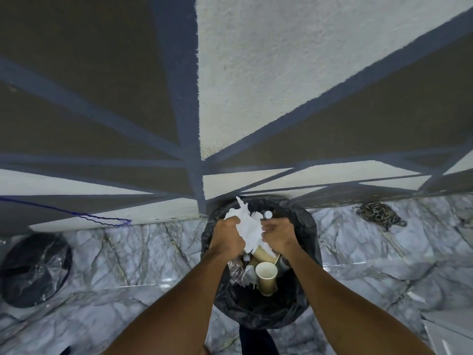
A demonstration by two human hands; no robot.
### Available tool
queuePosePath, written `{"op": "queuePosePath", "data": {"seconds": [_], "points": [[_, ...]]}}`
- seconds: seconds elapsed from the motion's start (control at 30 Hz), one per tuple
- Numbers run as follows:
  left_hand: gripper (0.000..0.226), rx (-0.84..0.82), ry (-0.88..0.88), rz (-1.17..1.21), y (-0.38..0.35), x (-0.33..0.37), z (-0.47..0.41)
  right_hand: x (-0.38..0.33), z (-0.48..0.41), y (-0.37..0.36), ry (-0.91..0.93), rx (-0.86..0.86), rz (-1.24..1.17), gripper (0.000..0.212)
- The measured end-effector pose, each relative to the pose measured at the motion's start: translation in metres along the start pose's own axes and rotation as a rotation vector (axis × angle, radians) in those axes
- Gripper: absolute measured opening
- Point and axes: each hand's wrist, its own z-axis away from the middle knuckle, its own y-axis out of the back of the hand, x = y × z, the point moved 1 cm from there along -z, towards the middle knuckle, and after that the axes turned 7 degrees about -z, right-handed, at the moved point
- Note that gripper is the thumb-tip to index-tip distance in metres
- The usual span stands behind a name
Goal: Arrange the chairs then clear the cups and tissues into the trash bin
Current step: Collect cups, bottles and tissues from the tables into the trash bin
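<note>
A round trash bin (pixel 311 228) lined with a black bag stands against the wall. Above its mouth I hold a bunch of white tissues (pixel 247 226) between both hands. My left hand (pixel 228 235) grips the left side of the bunch and my right hand (pixel 279 234) grips the right side. Inside the bin lies a brown paper cup (pixel 266 277) with a white inside, another brown cup (pixel 263 254) under the tissues, and crumpled clear plastic (pixel 236 274).
The painted wall (pixel 281 85) rises right behind the bin. A dark round lid or disc wrapped in plastic (pixel 34 269) lies on the marble floor at the left. A metal chain (pixel 378 213) is heaped at the wall on the right. A grey object's edge (pixel 450 326) shows bottom right.
</note>
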Motion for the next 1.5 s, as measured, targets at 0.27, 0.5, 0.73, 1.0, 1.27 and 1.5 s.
{"op": "queuePosePath", "data": {"seconds": [0.27, 0.5, 0.73, 1.0, 1.27, 1.5], "points": [[0.043, 0.006, 0.024, 0.011, -0.004, -0.016, 0.01, -0.005, 0.013, 0.013, 0.02, 0.019, -0.021, 0.033], [0.029, 0.05, 0.083, 0.073, 0.022, -0.037, 0.038, -0.046, 0.058, -0.016, 0.126, -0.07, 0.193, 0.026], [0.043, 0.206, 0.248, 0.109, 0.085, -0.109, 0.124, -0.097, 0.14, -0.121, 0.397, -0.361, 0.467, 0.027], [0.05, 0.52, 0.52, 0.19, 0.135, -0.243, 0.303, -0.13, 0.302, -0.276, 0.785, -0.687, 0.761, 0.024], [0.031, 0.819, 0.809, 0.307, 0.102, -0.367, 0.553, -0.05, 0.532, -0.41, 1.18, -0.995, 1.012, 0.035], [0.057, 1.063, 1.14, 0.471, 0.012, -0.414, 0.748, 0.07, 0.72, -0.48, 1.516, -1.388, 1.154, 0.036]]}}
